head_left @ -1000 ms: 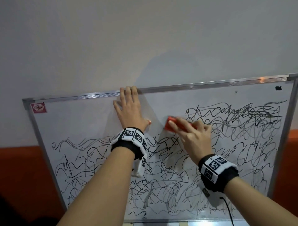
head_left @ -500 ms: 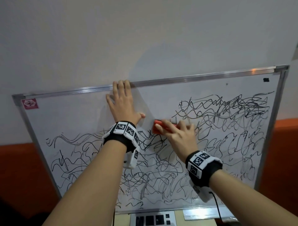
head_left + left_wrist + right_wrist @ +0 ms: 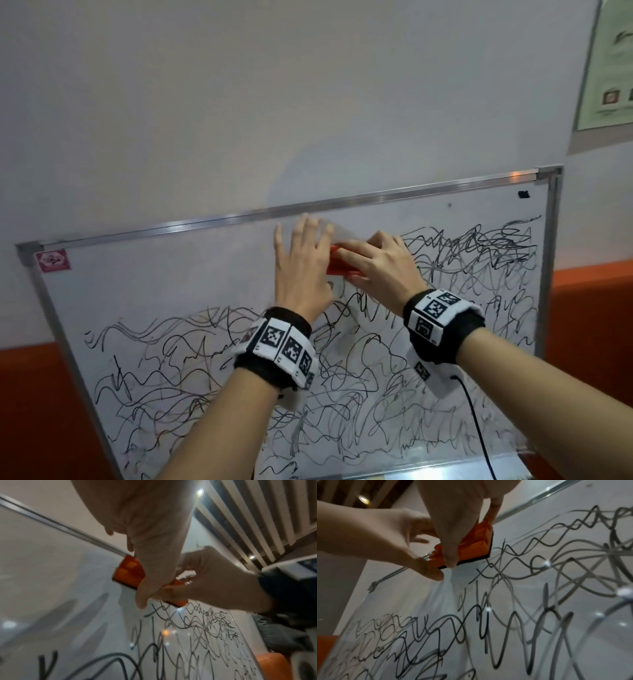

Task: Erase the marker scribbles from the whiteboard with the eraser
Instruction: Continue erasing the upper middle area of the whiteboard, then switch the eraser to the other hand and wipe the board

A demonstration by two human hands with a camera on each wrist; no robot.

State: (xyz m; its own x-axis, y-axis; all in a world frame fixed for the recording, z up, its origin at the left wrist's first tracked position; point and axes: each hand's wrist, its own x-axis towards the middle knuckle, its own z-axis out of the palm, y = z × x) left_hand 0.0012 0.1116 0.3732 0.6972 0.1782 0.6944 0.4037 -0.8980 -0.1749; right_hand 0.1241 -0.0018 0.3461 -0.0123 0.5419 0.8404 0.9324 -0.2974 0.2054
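The whiteboard (image 3: 171, 274) leans on the wall. Black scribbles (image 3: 462, 267) cover its right and lower parts; the upper left band is wiped. My right hand (image 3: 373, 263) grips the orange eraser (image 3: 337, 265) with thumb and fingers on its long sides, black felt against the board. The eraser (image 3: 476, 545) sits at the edge of the scribbles (image 3: 539, 574). My left hand (image 3: 301, 260) is off the board with fingers spread and straight, in front of the eraser's left end. Its thumb (image 3: 433, 573) lies by that end; contact cannot be told. From the left wrist, the eraser (image 3: 128, 573) shows behind my left thumb (image 3: 142, 599).
A red sticker (image 3: 53, 261) marks the board's top left corner. A metal ledge (image 3: 445, 471) runs under the board. A black cable (image 3: 479, 421) hangs from my right wrist. An orange wall band (image 3: 596, 308) and a poster (image 3: 609, 61) lie to the right.
My left hand left its flat rest near the board's top edge and moved right to the eraser. My right hand brought the eraser down, then up toward the top edge.
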